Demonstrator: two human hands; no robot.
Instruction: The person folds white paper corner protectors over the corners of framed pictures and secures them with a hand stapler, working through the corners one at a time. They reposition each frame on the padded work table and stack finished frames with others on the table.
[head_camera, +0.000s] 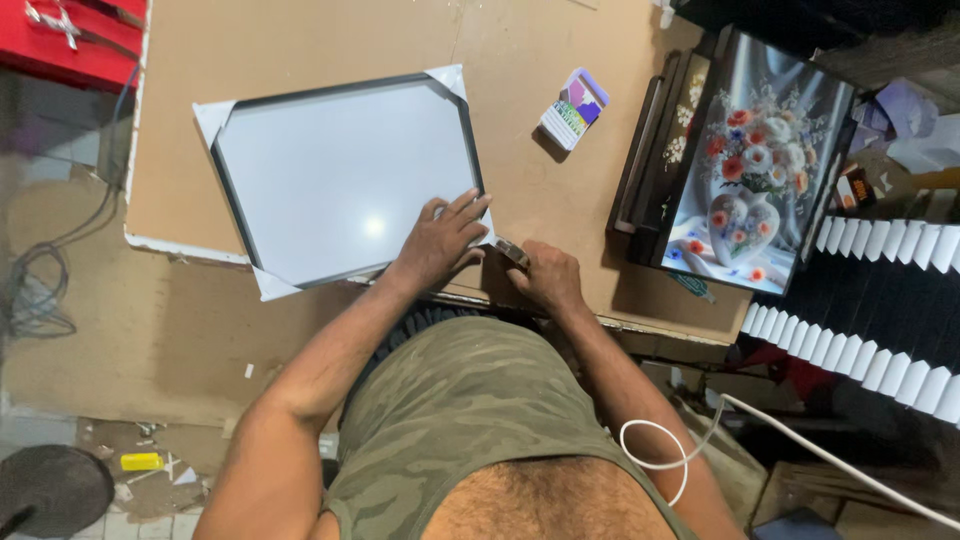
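Note:
A dark-rimmed picture frame (340, 180) with a pale glossy face and white corner guards lies flat on the brown worktable (300, 40). My left hand (440, 240) rests palm down on its near right corner, fingers spread. My right hand (545, 278) is just to the right of that corner, closed around a small dark tool (513, 254) whose tip points at the frame's corner. The corner guard under my left hand is mostly hidden.
A small colourful box (573, 108) lies on the table right of the frame. Framed flower pictures (755, 165) lean at the right. A row of dark frames with white corner guards (880, 300) stands further right. A white cable (800, 445) hangs low right.

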